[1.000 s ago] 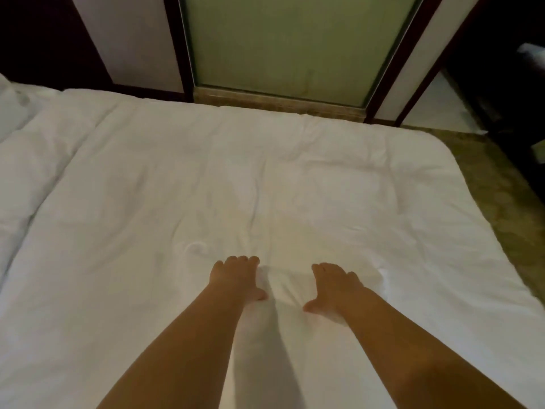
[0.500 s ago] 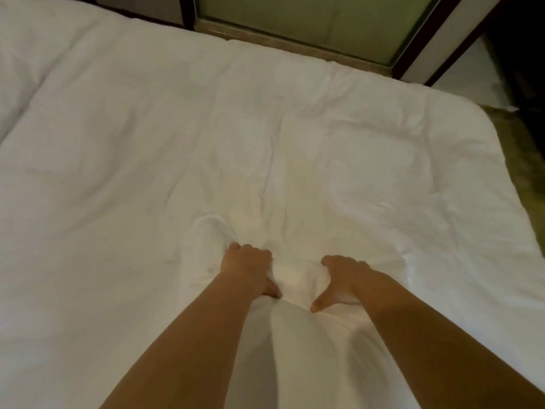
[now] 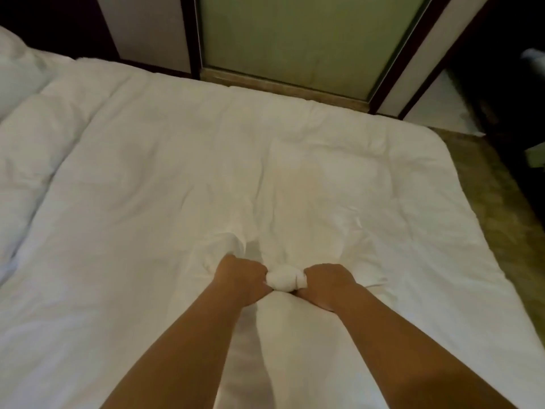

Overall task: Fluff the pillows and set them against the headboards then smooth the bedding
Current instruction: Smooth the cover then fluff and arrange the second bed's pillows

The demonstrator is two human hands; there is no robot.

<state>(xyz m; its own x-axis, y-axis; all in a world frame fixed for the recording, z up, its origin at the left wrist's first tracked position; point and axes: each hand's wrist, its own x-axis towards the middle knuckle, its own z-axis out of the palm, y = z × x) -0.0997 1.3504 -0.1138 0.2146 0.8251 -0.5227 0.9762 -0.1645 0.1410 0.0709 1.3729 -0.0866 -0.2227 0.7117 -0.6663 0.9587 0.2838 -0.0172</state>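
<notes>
Both hands, the left hand (image 3: 240, 276) and right hand (image 3: 327, 280), were clenched on a bunched fold (image 3: 284, 280) of the white duvet (image 3: 177, 187).

Dim warm indoor light, soft overall blur (wide-angle bending at edges), dark murky corners

A green glass panel (image 3: 298, 39) in a dark frame (image 3: 190, 33) stood beyond the far side, a brown sill (image 3: 283, 87) at its foot. Patterned carpet (image 3: 498, 208) lay to the right, dark furniture (image 3: 507, 93) past it.
</notes>
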